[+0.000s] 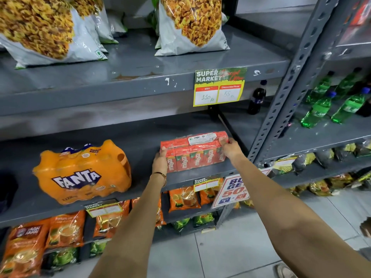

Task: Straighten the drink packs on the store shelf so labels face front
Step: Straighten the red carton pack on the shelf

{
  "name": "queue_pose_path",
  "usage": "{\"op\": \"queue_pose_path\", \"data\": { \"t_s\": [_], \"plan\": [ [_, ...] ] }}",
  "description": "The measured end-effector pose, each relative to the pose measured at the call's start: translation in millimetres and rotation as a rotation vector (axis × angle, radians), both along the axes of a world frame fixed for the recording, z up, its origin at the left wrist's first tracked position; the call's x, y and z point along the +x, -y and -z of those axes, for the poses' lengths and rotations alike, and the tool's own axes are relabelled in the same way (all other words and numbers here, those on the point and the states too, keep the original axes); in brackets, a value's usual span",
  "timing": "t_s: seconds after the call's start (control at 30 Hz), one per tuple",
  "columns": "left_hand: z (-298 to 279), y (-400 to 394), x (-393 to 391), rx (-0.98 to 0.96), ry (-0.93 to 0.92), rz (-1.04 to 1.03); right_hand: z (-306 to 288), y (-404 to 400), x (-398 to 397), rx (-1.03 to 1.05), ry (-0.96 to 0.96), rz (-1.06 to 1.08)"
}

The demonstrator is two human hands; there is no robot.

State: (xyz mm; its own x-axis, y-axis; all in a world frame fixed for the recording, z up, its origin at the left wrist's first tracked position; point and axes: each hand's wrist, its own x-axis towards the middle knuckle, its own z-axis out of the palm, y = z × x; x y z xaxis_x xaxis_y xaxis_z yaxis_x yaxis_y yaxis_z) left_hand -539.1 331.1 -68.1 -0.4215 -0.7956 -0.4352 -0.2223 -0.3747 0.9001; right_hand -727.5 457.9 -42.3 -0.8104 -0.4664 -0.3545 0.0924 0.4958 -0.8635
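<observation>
Seemingly stiff, fairly heavy and slick in its shrink-wrap, the red pack (195, 151) at the shelf (140, 145) front is best held by its ends, where left hand (159, 161) and right hand (230, 147) are clamped.

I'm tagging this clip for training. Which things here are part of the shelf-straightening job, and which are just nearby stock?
Part of the job:
red Maaza pack, held by left hand and right hand
orange Fanta pack

Just nearby:
snack bags
price tag
green bottles
tea packets
</observation>
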Motion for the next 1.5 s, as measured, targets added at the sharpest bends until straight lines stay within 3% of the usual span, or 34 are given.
{"op": "queue_pose_path", "data": {
  "t_s": [0.87, 1.07, 1.3, 1.5],
  "plan": [
    [-3, -44, 3, -0.131, 0.100, -0.034, -1, -35, 4, 0.102, -0.094, -0.026],
    [-6, -47, 4, -0.103, 0.083, -0.046, -2, -41, 8, 0.043, -0.063, -0.020],
    [2, -56, 7, -0.124, 0.130, -0.128, 4, -47, 17, -0.070, 0.142, 0.091],
    [1, -55, 6, -0.112, 0.106, -0.084, 9, -49, 15, -0.085, 0.117, 0.088]
  ]
}}
